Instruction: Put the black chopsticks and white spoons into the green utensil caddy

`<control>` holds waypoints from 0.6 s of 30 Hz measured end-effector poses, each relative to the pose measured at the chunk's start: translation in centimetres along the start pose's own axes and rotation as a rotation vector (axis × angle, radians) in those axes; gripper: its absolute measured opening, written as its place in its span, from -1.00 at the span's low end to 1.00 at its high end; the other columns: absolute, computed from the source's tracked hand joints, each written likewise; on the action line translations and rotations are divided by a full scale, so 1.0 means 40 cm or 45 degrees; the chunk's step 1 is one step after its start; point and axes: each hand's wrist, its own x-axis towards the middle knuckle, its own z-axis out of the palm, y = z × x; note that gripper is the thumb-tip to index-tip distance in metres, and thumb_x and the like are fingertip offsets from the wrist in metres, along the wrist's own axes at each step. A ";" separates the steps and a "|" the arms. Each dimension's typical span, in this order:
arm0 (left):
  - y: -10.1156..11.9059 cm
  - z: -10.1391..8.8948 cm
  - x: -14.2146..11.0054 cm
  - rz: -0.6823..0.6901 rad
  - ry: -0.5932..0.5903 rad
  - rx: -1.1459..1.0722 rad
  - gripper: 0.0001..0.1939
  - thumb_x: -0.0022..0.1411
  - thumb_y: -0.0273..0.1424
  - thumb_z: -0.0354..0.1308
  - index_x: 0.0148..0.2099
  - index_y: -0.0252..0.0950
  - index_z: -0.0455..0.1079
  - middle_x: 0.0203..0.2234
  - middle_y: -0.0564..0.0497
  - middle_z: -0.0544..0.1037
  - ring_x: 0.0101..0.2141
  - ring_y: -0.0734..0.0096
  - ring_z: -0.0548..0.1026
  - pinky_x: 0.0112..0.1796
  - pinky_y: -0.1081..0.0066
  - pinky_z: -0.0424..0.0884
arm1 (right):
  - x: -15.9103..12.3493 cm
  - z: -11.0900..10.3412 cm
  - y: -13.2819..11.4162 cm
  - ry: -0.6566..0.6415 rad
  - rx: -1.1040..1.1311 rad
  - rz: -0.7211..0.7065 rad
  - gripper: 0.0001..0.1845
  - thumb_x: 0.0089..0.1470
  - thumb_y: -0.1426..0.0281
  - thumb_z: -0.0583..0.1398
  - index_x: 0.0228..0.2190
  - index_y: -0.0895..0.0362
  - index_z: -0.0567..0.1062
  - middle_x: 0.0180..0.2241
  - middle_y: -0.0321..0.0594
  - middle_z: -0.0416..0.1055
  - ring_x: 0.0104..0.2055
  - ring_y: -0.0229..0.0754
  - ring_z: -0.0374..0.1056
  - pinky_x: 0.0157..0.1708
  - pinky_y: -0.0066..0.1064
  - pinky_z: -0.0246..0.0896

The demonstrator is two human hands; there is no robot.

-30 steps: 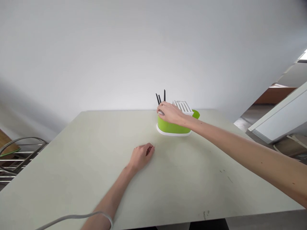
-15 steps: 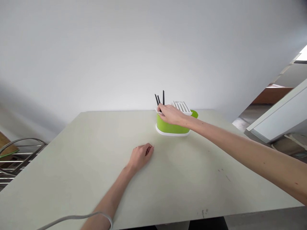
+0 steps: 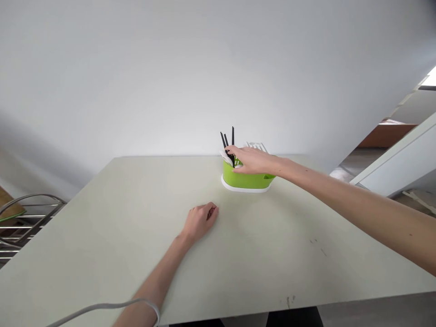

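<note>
A green utensil holder (image 3: 245, 181) with a white base stands near the back of the table. Several black chopsticks (image 3: 224, 140) rise from its left end. Beside them lean white utensils (image 3: 226, 157), perhaps spoons, partly hidden. A white slotted block (image 3: 258, 146) sits at the holder's right, half covered by my hand. Over the holder's opening is my right hand (image 3: 250, 160), thumb and fingers apart, close to the chopsticks and gripping nothing visible. Loosely curled, my left hand (image 3: 200, 220) rests on the table in front of the holder, with nothing seen in it.
The pale table (image 3: 136, 200) meets a white wall (image 3: 170, 91) at the back. A grey cable (image 3: 98, 307) crosses over my left forearm. Off the left edge stands a metal rack (image 3: 30, 222). A white cabinet or door panel (image 3: 405, 159) is at the right.
My right hand has let go of the white utensil at the holder's left end. Its fingers have spread and it has drawn slightly right. My left hand stays put.
</note>
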 end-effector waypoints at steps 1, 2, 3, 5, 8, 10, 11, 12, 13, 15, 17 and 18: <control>0.000 -0.001 0.000 -0.003 -0.003 0.000 -0.65 0.49 -0.17 -0.08 -0.29 -0.19 0.37 -0.51 0.07 0.47 -0.52 0.40 0.32 -0.40 0.38 0.16 | -0.007 -0.003 0.008 0.003 0.000 -0.016 -0.25 0.18 0.31 0.29 0.32 0.01 0.19 0.01 -0.07 0.57 -0.10 0.08 0.49 -0.23 -0.33 0.22; 0.000 -0.001 0.000 -0.006 -0.004 0.001 -0.65 0.49 -0.17 -0.09 -0.29 -0.19 0.36 -0.51 0.07 0.47 -0.53 0.40 0.32 -0.40 0.38 0.15 | -0.015 -0.006 0.016 0.010 0.000 -0.038 -0.22 0.16 0.32 0.31 0.33 0.01 0.18 0.05 -0.06 0.56 -0.03 0.10 0.48 -0.17 -0.32 0.24; 0.000 -0.002 0.000 -0.007 -0.005 0.002 -0.65 0.49 -0.17 -0.09 -0.30 -0.19 0.36 -0.51 0.07 0.47 -0.53 0.40 0.32 -0.41 0.38 0.15 | -0.023 -0.009 0.024 0.017 0.000 -0.062 -0.20 0.16 0.33 0.31 0.35 0.02 0.17 0.09 -0.05 0.54 0.04 0.13 0.46 -0.12 -0.30 0.25; -0.001 -0.003 0.000 -0.009 -0.005 0.007 -0.65 0.49 -0.17 -0.09 -0.29 -0.18 0.36 -0.51 0.07 0.48 -0.52 0.39 0.33 -0.41 0.38 0.15 | -0.039 -0.012 0.039 0.039 0.004 -0.095 -0.18 0.17 0.34 0.31 0.37 0.03 0.15 0.15 -0.03 0.51 0.15 0.16 0.40 -0.02 -0.24 0.26; -0.001 -0.004 0.000 -0.008 -0.004 0.016 -0.65 0.49 -0.17 -0.08 -0.27 -0.18 0.39 -0.48 0.06 0.51 -0.50 0.38 0.36 -0.40 0.38 0.17 | -0.066 -0.017 0.057 0.078 0.013 -0.100 -0.19 0.18 0.33 0.29 0.38 0.04 0.16 0.19 -0.01 0.47 0.21 0.18 0.35 0.05 -0.15 0.28; -0.001 -0.005 0.000 -0.001 0.000 0.025 -0.64 0.50 -0.16 -0.09 -0.26 -0.19 0.41 -0.47 0.05 0.53 -0.50 0.38 0.37 -0.40 0.38 0.18 | -0.089 -0.020 0.064 0.104 0.021 -0.086 -0.22 0.19 0.32 0.28 0.37 0.05 0.19 0.19 0.00 0.46 0.19 0.18 0.37 0.04 -0.12 0.31; 0.000 -0.006 0.000 0.004 0.003 0.030 -0.64 0.50 -0.16 -0.09 -0.26 -0.19 0.41 -0.47 0.05 0.54 -0.50 0.38 0.38 -0.39 0.38 0.19 | -0.103 -0.020 0.065 0.120 0.027 -0.088 -0.25 0.21 0.31 0.27 0.36 0.06 0.21 0.19 0.01 0.46 0.19 0.18 0.37 0.04 -0.11 0.33; 0.000 -0.006 0.000 0.007 0.007 0.034 -0.63 0.50 -0.16 -0.09 -0.26 -0.19 0.42 -0.47 0.04 0.54 -0.50 0.38 0.38 -0.39 0.38 0.19 | -0.119 -0.019 0.066 0.147 0.035 -0.101 -0.29 0.22 0.31 0.25 0.35 0.07 0.23 0.18 0.01 0.46 0.18 0.17 0.38 0.04 -0.10 0.34; 0.000 -0.006 0.000 0.009 0.009 0.038 -0.63 0.50 -0.16 -0.09 -0.25 -0.19 0.42 -0.47 0.04 0.54 -0.50 0.38 0.39 -0.39 0.38 0.19 | -0.138 -0.017 0.065 0.186 0.046 -0.129 -0.34 0.25 0.31 0.22 0.33 0.07 0.26 0.18 0.00 0.45 0.20 0.16 0.37 0.06 -0.08 0.35; 0.000 -0.006 -0.001 0.006 0.007 0.040 -0.64 0.50 -0.17 -0.09 -0.25 -0.19 0.41 -0.46 0.04 0.54 -0.50 0.38 0.39 -0.39 0.37 0.19 | -0.184 -0.008 0.064 0.303 0.072 -0.216 -0.46 0.31 0.32 0.14 0.28 0.04 0.32 0.21 -0.03 0.43 0.23 0.11 0.36 0.15 -0.05 0.32; -0.002 -0.005 -0.001 0.001 0.002 0.039 -0.64 0.50 -0.17 -0.10 -0.26 -0.19 0.40 -0.46 0.03 0.54 -0.50 0.37 0.39 -0.40 0.37 0.19 | -0.240 0.012 0.065 0.431 0.101 -0.295 -0.54 0.36 0.35 0.07 0.24 0.00 0.37 0.25 -0.08 0.40 0.27 0.05 0.34 0.26 -0.03 0.24; -0.002 -0.004 -0.002 0.002 0.001 0.038 -0.64 0.50 -0.16 -0.10 -0.26 -0.19 0.40 -0.46 0.03 0.54 -0.49 0.37 0.39 -0.40 0.36 0.19 | -0.272 0.026 0.067 0.465 0.116 -0.295 -0.56 0.36 0.36 0.06 0.22 -0.03 0.39 0.25 -0.10 0.40 0.28 0.04 0.33 0.29 -0.03 0.22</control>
